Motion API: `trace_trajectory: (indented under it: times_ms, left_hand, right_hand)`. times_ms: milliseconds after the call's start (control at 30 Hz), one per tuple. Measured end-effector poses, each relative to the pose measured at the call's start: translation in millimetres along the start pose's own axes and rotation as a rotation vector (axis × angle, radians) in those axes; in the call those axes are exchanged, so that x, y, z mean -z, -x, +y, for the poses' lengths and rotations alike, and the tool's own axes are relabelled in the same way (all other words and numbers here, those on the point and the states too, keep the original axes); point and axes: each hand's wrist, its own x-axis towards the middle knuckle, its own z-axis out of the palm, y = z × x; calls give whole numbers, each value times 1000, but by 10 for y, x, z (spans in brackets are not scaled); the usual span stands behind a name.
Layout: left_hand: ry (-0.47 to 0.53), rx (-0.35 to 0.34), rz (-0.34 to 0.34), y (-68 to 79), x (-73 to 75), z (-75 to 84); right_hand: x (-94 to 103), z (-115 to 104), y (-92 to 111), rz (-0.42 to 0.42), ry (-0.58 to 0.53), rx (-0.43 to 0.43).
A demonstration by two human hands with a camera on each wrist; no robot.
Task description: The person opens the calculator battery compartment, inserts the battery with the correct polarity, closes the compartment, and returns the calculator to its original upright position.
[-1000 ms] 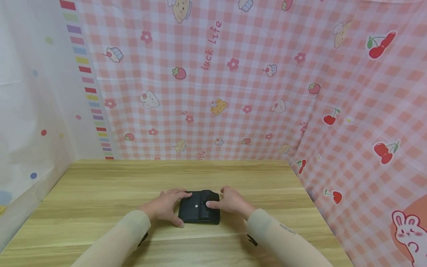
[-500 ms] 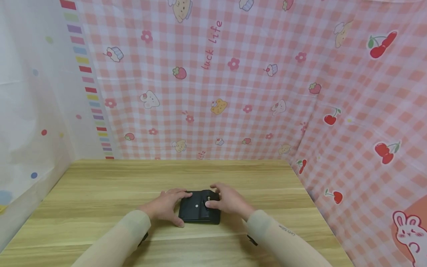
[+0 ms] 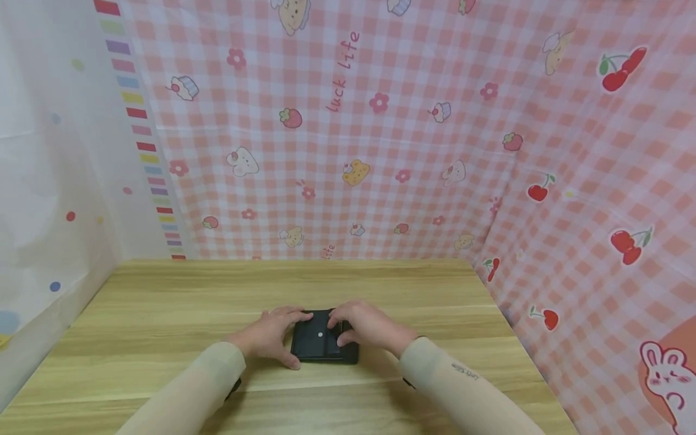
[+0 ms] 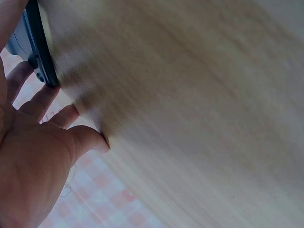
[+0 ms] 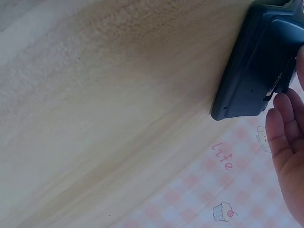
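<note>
A black wallet (image 3: 311, 345) with a small pale snap stud lies flat on the wooden table, and a raised section covers its right half. My left hand (image 3: 267, 336) holds the wallet's left end, thumb at the near edge and a finger at the far edge. In the left wrist view its other fingers (image 4: 66, 115) spread down toward the tabletop. Curled over the right half, my right hand (image 3: 372, 329) pinches at the flap there with thumb and forefinger. The hand hides much of that flap from above. From the right wrist view, the wallet (image 5: 240, 85) shows a thick, rounded edge.
The wood-grain table (image 3: 163, 302) runs back to a pink checked cloth (image 3: 272, 181) hanging behind it. A similar cloth (image 3: 587, 181) slopes along the right side. On the left hangs a white dotted cloth (image 3: 43, 241).
My right hand has shifted left over the wallet, its forefinger coming down from beyond the far right corner onto the flap. My left hand and the wallet have stayed in place.
</note>
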Motion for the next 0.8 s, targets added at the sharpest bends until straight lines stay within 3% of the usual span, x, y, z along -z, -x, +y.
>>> trace_trajectory:
  times_ms: [800]
  left_hand:
    - [-6,9,-18,-19,3,-12]
  right_hand:
    - [158,-64,-40,-212,118,24]
